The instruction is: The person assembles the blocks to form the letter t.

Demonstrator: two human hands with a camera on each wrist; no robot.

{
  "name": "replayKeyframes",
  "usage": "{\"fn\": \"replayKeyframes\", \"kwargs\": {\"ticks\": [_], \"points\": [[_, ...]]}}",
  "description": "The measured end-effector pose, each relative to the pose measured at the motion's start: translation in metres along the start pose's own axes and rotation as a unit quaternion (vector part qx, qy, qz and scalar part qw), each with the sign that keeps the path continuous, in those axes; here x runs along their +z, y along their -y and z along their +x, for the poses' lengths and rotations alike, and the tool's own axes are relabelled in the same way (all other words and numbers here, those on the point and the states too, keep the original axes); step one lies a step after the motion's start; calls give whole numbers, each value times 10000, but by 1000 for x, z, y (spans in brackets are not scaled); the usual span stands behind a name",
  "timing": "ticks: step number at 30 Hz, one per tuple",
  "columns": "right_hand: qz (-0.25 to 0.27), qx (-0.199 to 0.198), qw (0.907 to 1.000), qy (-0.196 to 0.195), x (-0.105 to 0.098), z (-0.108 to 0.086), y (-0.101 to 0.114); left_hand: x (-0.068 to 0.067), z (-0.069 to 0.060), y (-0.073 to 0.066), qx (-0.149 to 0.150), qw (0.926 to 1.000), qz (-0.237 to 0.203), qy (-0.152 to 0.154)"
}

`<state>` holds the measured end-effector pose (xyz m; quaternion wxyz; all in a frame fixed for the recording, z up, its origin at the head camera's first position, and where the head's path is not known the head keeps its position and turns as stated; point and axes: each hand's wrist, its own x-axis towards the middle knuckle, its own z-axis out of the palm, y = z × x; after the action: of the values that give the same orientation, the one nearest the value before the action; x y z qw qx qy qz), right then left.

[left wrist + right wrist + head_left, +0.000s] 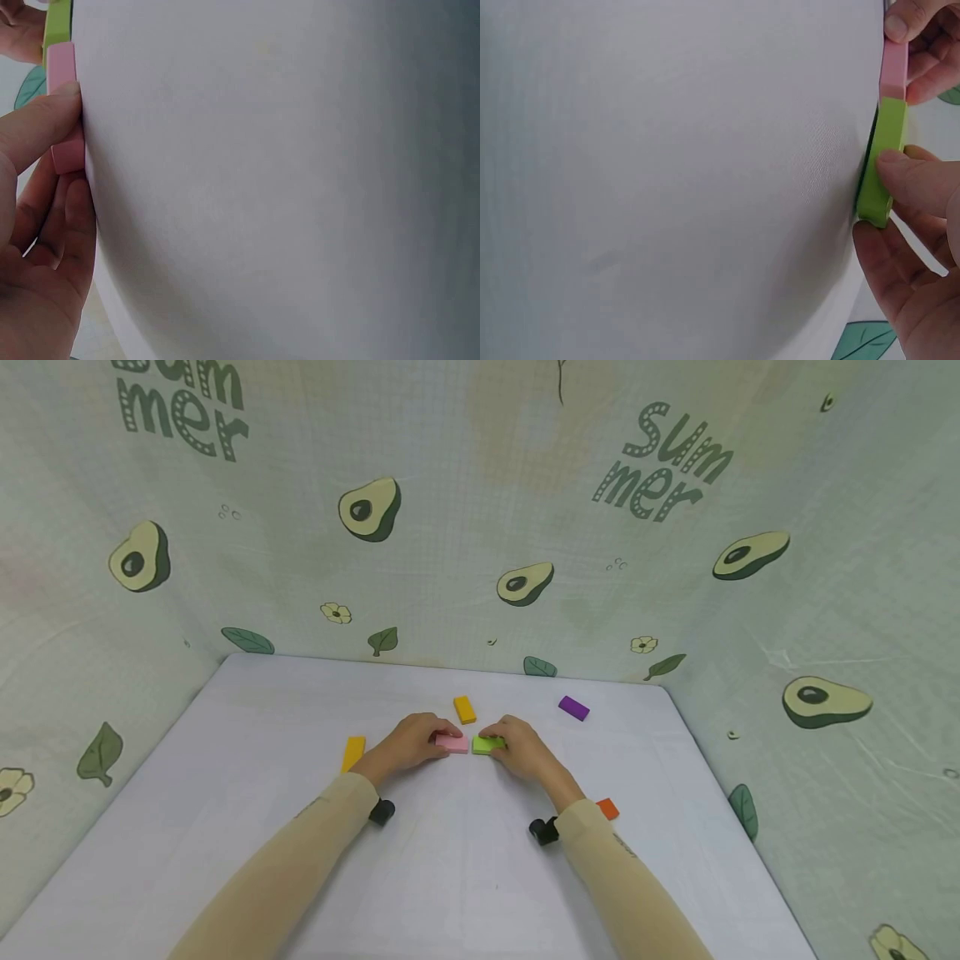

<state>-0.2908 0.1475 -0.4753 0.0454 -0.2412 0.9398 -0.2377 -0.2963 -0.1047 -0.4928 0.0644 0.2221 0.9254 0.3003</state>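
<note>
In the head view, the left hand (412, 739) pinches a pink block (453, 744) on the white table (450, 877), and the right hand (523, 747) pinches a green block (482, 746) just beside it, nearly end to end; a small yellow block (465, 710) lies just beyond. The left wrist view shows that hand's thumb (45, 127) pressed on the pink block, fingers bent at its end. The right wrist view shows the other thumb (919, 180) likewise on the green block.
</note>
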Motion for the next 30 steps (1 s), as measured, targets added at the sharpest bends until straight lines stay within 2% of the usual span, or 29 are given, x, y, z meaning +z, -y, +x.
{"fn": "replayKeyframes", "kwargs": {"ticks": [11, 21, 30], "points": [[9, 73, 9999, 109, 3, 3, 6, -1, -2, 0, -63, 9999, -91, 6], [47, 163, 9997, 148, 5, 5, 7, -2, -3, -3, 82, 9999, -91, -65], [7, 21, 9999, 114, 4, 3, 8, -1, -3, -2, 108, 9999, -47, -62]]}}
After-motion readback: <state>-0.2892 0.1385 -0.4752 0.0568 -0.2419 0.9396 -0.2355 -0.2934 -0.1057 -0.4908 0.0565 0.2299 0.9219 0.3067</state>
